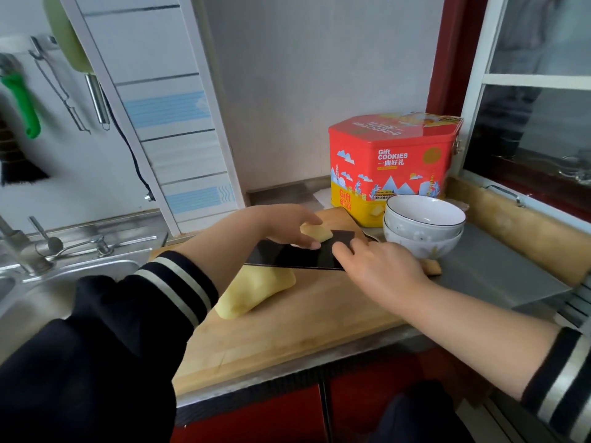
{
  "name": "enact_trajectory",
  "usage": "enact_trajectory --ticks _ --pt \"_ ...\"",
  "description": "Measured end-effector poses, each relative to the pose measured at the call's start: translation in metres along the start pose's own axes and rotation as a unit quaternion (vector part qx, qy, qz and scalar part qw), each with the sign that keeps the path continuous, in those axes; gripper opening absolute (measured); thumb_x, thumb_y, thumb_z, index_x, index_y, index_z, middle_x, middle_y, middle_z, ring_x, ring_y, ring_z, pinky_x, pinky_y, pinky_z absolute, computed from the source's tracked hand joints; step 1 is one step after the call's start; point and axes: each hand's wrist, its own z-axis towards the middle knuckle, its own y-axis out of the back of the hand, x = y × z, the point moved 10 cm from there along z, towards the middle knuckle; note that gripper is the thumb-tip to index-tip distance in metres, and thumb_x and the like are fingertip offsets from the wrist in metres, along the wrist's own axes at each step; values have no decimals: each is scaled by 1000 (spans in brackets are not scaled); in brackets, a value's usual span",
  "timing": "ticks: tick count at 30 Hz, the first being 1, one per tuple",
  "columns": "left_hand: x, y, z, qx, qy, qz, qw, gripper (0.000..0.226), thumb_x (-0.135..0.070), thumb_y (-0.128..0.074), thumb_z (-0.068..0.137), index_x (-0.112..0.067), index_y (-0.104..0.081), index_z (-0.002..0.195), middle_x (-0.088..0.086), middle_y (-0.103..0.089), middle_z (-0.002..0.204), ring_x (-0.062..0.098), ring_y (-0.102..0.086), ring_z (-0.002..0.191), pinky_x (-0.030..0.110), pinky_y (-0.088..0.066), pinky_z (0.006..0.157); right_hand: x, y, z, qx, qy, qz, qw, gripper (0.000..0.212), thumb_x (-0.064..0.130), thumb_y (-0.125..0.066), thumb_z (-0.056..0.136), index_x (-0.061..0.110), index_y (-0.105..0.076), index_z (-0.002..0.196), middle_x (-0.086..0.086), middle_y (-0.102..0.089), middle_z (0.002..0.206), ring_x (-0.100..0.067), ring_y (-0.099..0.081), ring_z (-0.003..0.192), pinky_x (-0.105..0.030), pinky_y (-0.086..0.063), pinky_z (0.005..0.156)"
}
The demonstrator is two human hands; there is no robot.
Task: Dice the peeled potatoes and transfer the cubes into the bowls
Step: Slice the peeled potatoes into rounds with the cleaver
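A wooden cutting board (287, 330) lies on the steel counter. On it sits a large peeled potato (256, 290), partly under a dark cleaver blade (294, 255). My right hand (380, 271) grips the cleaver by its handle, whose wooden end (431, 266) shows past the hand. My left hand (287, 227) holds a smaller potato piece (315, 232) on the far side of the blade, fingers curled over it. Two stacked white bowls (423, 223) stand just right of the board; the top bowl holds nothing.
A red and yellow cookie tin (393, 164) stands behind the bowls. A steel sink (64, 282) with a tap is to the left. A wooden rolling pin (527, 231) lies along the window ledge at right. Utensils hang on the left wall.
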Motion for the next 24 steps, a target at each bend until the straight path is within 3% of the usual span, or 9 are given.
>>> enact_trajectory --ticks 5,11,15,18,20,22,24 --pt "-6 -4 11 -14 1 -11 1000 57 -37 -54 98 -20 -35 149 0 -37 154 21 -37 138 32 -27 112 -10 -1 -6 2 -5 4 1000 59 -9 -84 33 4 -59 85 -10 -47 51 -27 -46 31 -21 -20 40" --pt "-7 -5 35 -4 4 -32 999 52 -29 -57 98 -16 -41 145 3 -45 147 22 -43 132 33 -31 110 -19 -6 -14 1 -8 13 1000 72 -5 -86 36 7 -45 94 -9 -47 52 -25 -45 30 -21 -20 40" --pt "-11 -2 61 -11 5 -10 1000 51 -25 -61 95 -13 -44 142 5 -47 145 22 -44 131 32 -33 108 -19 -6 -19 19 11 -13 1000 50 4 -72 73 13 -45 115 -6 -58 77 -28 -63 56 -29 -27 43" --pt "-12 -9 77 -8 4 -5 1000 47 -16 -64 93 -13 -49 138 4 -54 139 20 -52 124 29 -39 102 -29 -2 -22 43 -11 -12 999 46 8 -78 70 15 -50 106 -3 -58 67 -27 -55 45 -23 -17 39" --pt "-11 -12 79 2 0 5 1000 44 -13 -62 94 -12 -52 137 4 -54 139 20 -52 125 31 -38 106 -30 -4 -23 50 -7 9 999 35 12 -61 88 18 -41 116 -2 -61 79 -27 -51 55 -26 -16 40" --pt "-4 7 74 -28 1 -20 999 39 -13 -60 95 -12 -56 134 3 -57 135 19 -54 124 30 -38 106 -34 -3 -21 81 -17 60 995 28 16 -46 96 21 -38 122 -2 -63 91 -29 -53 67 -28 -24 44" --pt "10 45 56 -106 13 -72 992 35 -15 -61 93 -12 -61 128 3 -63 127 19 -59 115 27 -42 100 -39 -3 -18 102 -37 112 988 21 24 -42 97 24 -42 119 -3 -63 95 -28 -51 72 -30 -34 53"
